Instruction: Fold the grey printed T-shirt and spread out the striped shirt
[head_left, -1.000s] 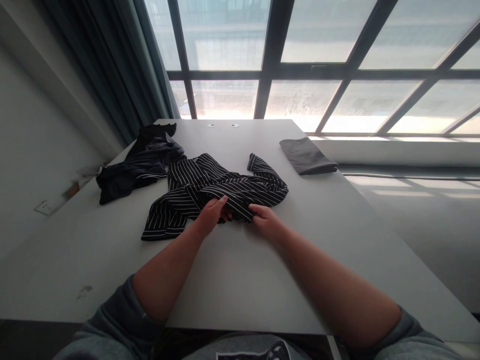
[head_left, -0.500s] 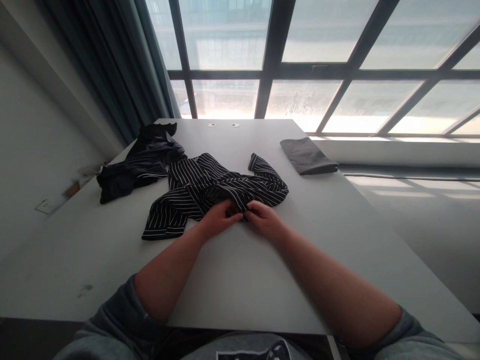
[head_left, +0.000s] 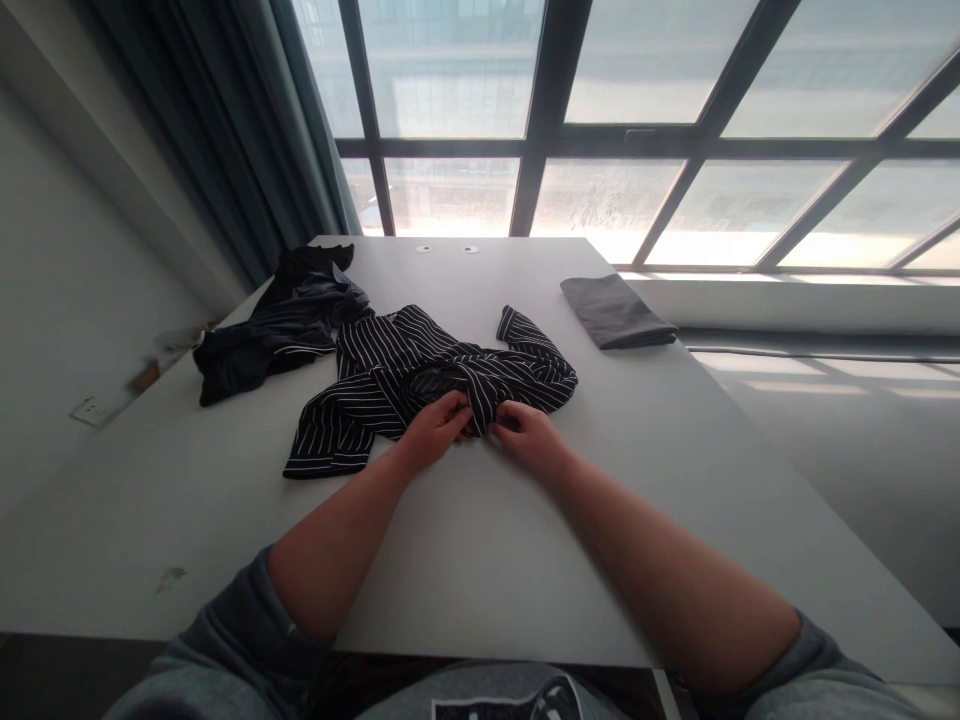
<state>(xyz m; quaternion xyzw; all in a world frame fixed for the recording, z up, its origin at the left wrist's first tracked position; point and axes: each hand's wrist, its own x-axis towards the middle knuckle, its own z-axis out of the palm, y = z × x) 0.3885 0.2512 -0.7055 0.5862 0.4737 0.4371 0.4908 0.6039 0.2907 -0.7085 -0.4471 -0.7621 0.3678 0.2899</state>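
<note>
A black shirt with thin white stripes [head_left: 382, 345] lies crumpled on the white table [head_left: 487, 560], one sleeve spread toward the near left and the other bent at the far right. My left hand [head_left: 439, 425] grips the shirt's near edge, its fingers curled around the cloth. Close beside it, my right hand [head_left: 525, 428] pinches the same edge from the right. A twisted band of striped fabric shows between the two hands. Some fingertips are hidden by the cloth.
A dark, rumpled garment [head_left: 262, 345] lies at the table's left edge. At the far right is a folded grey cloth [head_left: 619, 312]. Beyond the table stand a large window [head_left: 450, 75] and a dark curtain [head_left: 225, 120].
My left fingers and thumb have drawn back slightly to the left and closed on the cloth. The band of fabric between my hands is more exposed. My right hand has barely shifted.
</note>
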